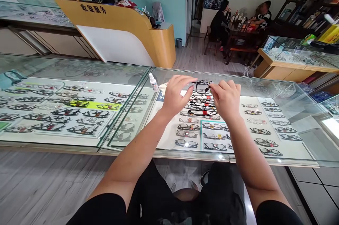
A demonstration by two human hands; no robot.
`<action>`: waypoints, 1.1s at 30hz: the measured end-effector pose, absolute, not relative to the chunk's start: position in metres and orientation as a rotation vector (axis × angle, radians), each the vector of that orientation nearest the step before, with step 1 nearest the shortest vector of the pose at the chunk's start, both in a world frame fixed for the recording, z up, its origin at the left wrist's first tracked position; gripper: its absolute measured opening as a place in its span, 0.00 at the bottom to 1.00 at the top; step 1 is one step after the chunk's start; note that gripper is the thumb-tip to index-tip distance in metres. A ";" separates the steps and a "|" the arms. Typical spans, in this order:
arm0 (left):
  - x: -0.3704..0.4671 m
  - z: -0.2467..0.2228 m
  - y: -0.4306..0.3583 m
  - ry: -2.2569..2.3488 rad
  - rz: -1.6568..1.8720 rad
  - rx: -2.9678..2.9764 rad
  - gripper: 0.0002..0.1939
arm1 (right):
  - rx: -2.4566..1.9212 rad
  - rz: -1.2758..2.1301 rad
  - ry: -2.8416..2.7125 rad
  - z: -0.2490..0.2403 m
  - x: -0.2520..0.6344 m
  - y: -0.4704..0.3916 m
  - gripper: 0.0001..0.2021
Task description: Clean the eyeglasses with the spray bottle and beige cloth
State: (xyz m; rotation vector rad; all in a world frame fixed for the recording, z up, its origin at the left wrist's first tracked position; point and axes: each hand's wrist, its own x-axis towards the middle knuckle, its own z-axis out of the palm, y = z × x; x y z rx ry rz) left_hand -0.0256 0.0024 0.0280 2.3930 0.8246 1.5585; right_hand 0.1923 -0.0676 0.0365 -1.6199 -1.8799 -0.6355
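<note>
A pair of black-framed eyeglasses [202, 86] is held up over the glass counter, between my two hands. My left hand [174, 94] has its fingertips at the left end of the frame, thumb and forefinger curved round it with a gap showing between them. At the other end, my right hand [227, 98] pinches the frame between thumb and fingers, the rest curled in. Just below the held pair, more dark eyeglasses [202, 112] lie in a row, partly overlapped in view. A small white bottle [153, 82] stands on the glass left of my left hand.
Rows of eyeglasses lie inside the display case [169, 152], whose glass top spans before me. Another glass case [66, 140] adjoins it at left. Beyond are a yellow cashier counter [161, 48], a grey bin [179, 43] and two people seated at a dark table [242, 29].
</note>
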 end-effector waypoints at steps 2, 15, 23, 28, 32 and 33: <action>-0.026 0.029 0.003 0.795 1.514 2.355 0.15 | -1.605 -0.629 -1.860 0.036 0.197 -0.067 0.16; -0.023 0.023 0.004 0.868 1.676 1.875 0.18 | -1.413 -0.244 -1.495 0.045 0.205 -0.070 0.18; -0.025 0.023 0.012 0.828 1.675 1.641 0.21 | -1.274 0.673 -1.176 0.038 0.224 -0.054 0.28; -0.026 0.027 0.013 0.799 1.586 1.543 0.25 | -1.143 0.618 -1.255 0.039 0.226 -0.051 0.20; -0.030 0.029 0.018 0.748 1.547 1.518 0.25 | -1.077 0.547 -1.264 0.040 0.222 -0.053 0.20; -0.031 0.030 0.019 0.740 1.541 1.517 0.24 | -1.078 0.539 -1.256 0.040 0.221 -0.052 0.20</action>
